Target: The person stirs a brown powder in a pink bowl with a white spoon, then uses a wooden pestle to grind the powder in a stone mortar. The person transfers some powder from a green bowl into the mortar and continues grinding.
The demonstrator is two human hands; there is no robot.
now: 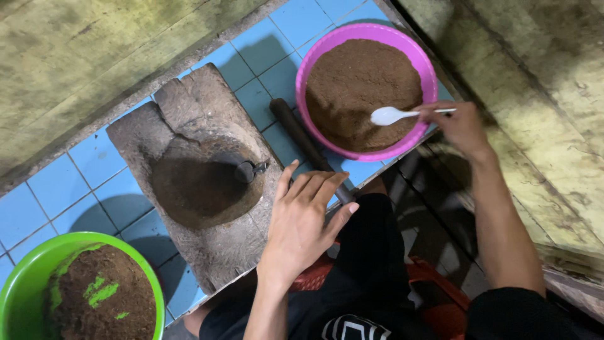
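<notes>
My right hand point(462, 126) holds a white plastic spoon point(393, 115) by its handle, the bowl of the spoon over brown powder point(358, 82) that fills a pink bowl point(428, 63). My left hand point(305, 217) rests flat with fingers apart on the near right edge of a rough stone mortar point(182, 119). The mortar's hollow point(201, 189) holds dark brown powder, and a small dark metal piece point(246, 170) lies in it. A dark wooden pestle point(305, 145) lies between the mortar and the pink bowl, just beyond my left fingertips.
A green bowl point(19, 283) with brown powder stands at the lower left. Everything sits on a blue tiled ledge point(94, 170) beside a stained wall point(75, 56). My knees in dark clothing and a red stool point(434, 296) are below.
</notes>
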